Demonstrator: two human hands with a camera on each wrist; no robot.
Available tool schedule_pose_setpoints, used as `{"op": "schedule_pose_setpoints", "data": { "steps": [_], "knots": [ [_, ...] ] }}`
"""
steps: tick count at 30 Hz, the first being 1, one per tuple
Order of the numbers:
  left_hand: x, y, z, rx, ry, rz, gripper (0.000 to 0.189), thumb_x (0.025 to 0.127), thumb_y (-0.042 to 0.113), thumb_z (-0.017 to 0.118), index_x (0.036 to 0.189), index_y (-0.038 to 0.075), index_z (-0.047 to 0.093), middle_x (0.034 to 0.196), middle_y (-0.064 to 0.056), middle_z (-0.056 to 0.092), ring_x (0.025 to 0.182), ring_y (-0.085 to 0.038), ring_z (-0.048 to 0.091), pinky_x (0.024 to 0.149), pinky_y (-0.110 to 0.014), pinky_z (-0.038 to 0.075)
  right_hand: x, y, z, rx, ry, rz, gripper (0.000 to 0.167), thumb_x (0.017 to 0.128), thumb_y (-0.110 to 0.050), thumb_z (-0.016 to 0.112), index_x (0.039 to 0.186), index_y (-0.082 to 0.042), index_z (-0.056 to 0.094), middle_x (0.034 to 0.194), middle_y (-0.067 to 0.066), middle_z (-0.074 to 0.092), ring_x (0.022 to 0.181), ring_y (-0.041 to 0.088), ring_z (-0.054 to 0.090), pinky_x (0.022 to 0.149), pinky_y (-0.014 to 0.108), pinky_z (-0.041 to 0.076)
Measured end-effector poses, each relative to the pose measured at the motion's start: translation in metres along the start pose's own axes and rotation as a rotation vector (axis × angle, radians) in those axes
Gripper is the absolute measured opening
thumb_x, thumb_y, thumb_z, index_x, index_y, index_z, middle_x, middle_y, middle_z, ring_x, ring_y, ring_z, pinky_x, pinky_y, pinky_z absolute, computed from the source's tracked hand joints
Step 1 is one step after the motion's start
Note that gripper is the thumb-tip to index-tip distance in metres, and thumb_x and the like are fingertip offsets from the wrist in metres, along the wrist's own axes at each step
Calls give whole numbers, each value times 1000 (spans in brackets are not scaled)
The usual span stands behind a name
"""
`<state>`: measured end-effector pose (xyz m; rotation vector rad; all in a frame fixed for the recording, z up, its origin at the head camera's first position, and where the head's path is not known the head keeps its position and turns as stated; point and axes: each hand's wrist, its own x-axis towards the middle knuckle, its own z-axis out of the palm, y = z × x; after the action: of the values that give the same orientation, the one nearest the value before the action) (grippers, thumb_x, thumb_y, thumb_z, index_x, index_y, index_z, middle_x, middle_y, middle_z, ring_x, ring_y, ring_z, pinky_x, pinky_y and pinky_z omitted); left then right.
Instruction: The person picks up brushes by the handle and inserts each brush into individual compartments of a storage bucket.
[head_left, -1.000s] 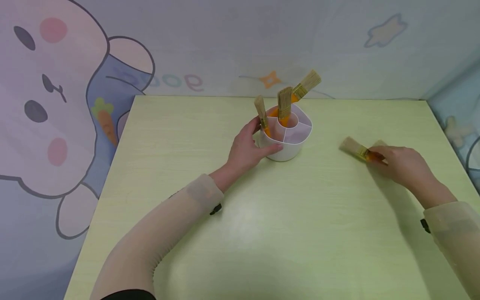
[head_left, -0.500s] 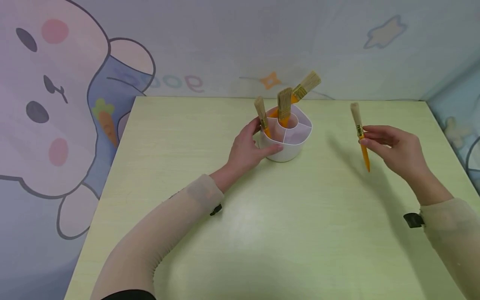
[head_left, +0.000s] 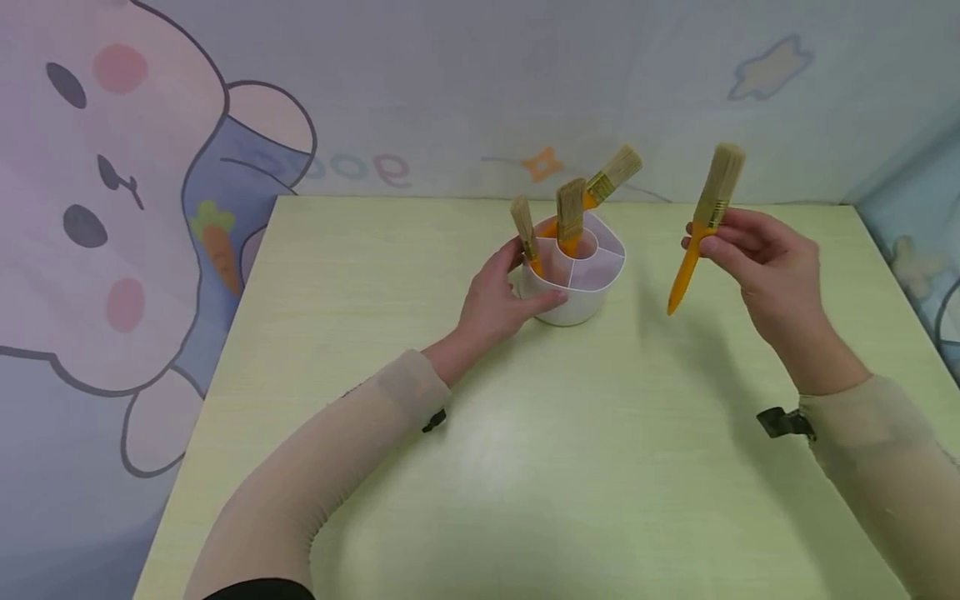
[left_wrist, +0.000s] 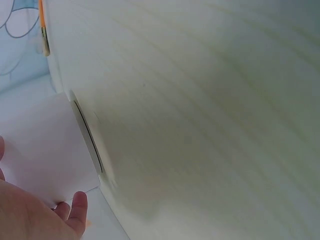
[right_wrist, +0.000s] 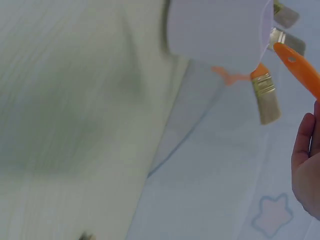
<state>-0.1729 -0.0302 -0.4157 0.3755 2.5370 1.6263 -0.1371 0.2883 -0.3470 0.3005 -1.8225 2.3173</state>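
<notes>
In the head view my left hand [head_left: 495, 302] grips the side of a white round holder [head_left: 576, 308] with inner dividers, thumb along its near wall. Bristles up, three paintbrushes with orange handles lean in it: a narrow one [head_left: 524, 223] at the left, one in the middle ring [head_left: 570, 208], and one tilted right at the back [head_left: 617, 169]. To the right, my right hand [head_left: 780, 279] pinches another paintbrush [head_left: 690, 265] above the table, bristles up and handle end down. In the right wrist view its orange handle [right_wrist: 299, 67] appears close to the holder [right_wrist: 217, 30].
The pale wood-grain table [head_left: 480, 483] ends at a far edge against a printed backdrop [head_left: 420, 83] with a cartoon animal. A thin dark curved line [head_left: 947, 312] shows beyond the right edge.
My right hand has raised the paintbrush from low over the table at the right, turned it upright and brought it slightly left. The left hand and holder stay put.
</notes>
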Motion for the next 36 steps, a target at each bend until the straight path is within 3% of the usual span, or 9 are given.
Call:
{"op": "schedule_pose_setpoints", "data": {
  "steps": [5, 10, 27, 36],
  "knots": [
    [-1, 0, 0, 4, 3, 1, 91, 87, 41, 91, 162, 18, 44, 159, 0, 54, 147, -18, 50, 115, -43, 49, 6, 0, 19, 127, 52, -53, 39, 95, 21, 64, 134, 17, 62, 101, 20, 80, 93, 31, 81, 100, 36, 59],
    [-1, 1, 0, 7, -1, -7, 91, 87, 41, 91, 163, 18, 44, 159, 1, 54, 147, -18, 50, 116, -44, 48, 9, 1, 31, 158, 72, -87, 37, 95, 22, 63, 132, 19, 62, 102, 23, 79, 92, 34, 80, 96, 40, 61],
    [-2, 2, -1, 42, 5, -5, 94, 86, 42, 92, 163, 19, 44, 158, 1, 55, 147, -18, 51, 121, -44, 43, 17, 15, 46, 139, 12, -78, 36, 94, 21, 67, 129, 14, 65, 110, 20, 79, 100, 28, 80, 93, 34, 62],
    [-2, 0, -1, 38, -1, 6, 94, 87, 43, 91, 163, 19, 43, 158, 0, 55, 147, -20, 51, 120, -47, 43, 13, 24, 48, 43, 26, -53, 39, 94, 16, 71, 132, 8, 66, 114, 15, 77, 102, 22, 79, 95, 30, 60]
  ]
}}
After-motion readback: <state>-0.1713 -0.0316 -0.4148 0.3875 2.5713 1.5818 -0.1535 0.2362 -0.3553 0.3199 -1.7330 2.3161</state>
